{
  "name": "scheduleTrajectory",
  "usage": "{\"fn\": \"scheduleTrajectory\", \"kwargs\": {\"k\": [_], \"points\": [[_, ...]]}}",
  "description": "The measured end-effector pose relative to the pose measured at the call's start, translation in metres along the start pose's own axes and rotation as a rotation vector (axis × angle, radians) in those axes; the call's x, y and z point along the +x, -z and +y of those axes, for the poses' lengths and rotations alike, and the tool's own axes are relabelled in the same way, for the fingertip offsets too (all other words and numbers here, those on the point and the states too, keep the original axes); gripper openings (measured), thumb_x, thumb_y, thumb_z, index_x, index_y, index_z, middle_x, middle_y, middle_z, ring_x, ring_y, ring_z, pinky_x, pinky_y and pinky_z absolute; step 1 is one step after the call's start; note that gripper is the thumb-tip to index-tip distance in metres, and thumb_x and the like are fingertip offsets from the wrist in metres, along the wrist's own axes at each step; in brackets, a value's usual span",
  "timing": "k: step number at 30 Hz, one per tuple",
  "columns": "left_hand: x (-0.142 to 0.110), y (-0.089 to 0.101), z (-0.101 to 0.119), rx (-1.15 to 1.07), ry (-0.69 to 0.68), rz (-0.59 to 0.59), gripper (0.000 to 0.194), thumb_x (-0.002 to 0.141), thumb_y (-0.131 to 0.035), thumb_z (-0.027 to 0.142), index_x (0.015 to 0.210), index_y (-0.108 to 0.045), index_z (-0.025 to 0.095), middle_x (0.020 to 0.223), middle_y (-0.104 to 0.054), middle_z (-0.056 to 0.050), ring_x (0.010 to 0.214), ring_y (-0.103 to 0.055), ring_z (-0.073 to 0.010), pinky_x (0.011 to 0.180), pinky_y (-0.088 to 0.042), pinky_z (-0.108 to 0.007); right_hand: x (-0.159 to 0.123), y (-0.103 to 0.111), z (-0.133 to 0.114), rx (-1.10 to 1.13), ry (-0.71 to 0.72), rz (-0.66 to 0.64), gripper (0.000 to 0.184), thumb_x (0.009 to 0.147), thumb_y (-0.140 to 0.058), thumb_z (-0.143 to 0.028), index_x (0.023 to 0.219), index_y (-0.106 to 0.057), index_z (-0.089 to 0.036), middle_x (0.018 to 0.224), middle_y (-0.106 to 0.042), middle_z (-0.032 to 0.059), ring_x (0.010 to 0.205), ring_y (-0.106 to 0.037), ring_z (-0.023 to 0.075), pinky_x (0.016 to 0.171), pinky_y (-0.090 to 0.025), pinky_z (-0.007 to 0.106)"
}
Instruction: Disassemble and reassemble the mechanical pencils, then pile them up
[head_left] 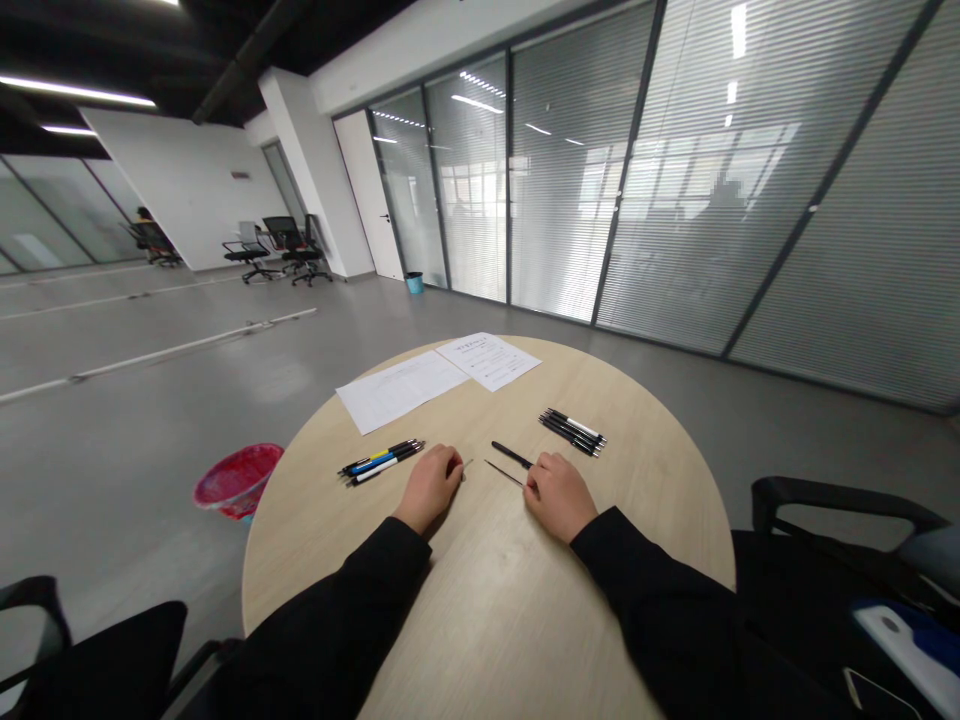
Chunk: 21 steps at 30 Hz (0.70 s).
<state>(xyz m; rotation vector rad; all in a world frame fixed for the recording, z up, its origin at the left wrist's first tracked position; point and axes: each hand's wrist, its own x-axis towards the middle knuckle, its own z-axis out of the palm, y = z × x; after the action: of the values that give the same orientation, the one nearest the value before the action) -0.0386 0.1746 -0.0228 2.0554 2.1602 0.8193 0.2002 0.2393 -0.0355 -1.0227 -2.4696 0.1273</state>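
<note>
No brand shows on anything from where I'm watching, and the two printed sheets of paper [442, 375] ahead of my hands carry lines too small to read. My left hand [431, 490] rests curled on the tabletop, its fingertips [454, 470] beside a tiny silver pen tip [466, 464]; I can't tell whether they are pinching it. My right hand [559, 497] is also curled, right at the ends of a thin refill [504, 473] and a black pen barrel [511, 454], which lie between my hands. I can't tell if it grips either. Left of my left hand lies a bundle of black, blue, yellow and white pens [381, 462]; ahead of my right hand is a black-and-white pen bundle [571, 432]. Everything sits on a round pale-wood table [660, 480]. Left of my hands, a pink bucket [238, 480] stands on the grey floor [150, 400], with office chairs [281, 248] and a glass wall with blinds [570, 170] farther ahead.
</note>
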Motion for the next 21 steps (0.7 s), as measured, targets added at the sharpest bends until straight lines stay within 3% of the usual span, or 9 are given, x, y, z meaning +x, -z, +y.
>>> {"fn": "scheduleTrajectory", "kwargs": {"k": [14, 21], "points": [[-0.0014, 0.0038, -0.0007, -0.015, 0.025, -0.010, 0.013, 0.085, -0.050, 0.022, 0.078, -0.060, 0.019, 0.081, -0.061, -0.007, 0.078, -0.057, -0.0228, 0.074, -0.044, -0.035, -0.0009, 0.0008, -0.0027, -0.010, -0.008, -0.031, 0.010, 0.083, -0.063, -0.018, 0.073, -0.061, -0.018, 0.084, -0.060, 0.0070, 0.087, -0.054, 0.0216, 0.078, -0.040, 0.032], [-0.0069, 0.0092, 0.0008, 0.046, 0.038, 0.003, 0.017, 0.087, -0.044, 0.021, 0.080, -0.059, 0.020, 0.083, -0.062, -0.007, 0.081, -0.058, -0.0236, 0.077, -0.044, -0.035, 0.0023, 0.0062, 0.0039, 0.037, -0.017, 0.039, 0.017, 0.093, -0.050, -0.019, 0.080, -0.061, -0.018, 0.085, -0.063, 0.0066, 0.086, -0.056, 0.0201, 0.078, -0.039, 0.030]]}}
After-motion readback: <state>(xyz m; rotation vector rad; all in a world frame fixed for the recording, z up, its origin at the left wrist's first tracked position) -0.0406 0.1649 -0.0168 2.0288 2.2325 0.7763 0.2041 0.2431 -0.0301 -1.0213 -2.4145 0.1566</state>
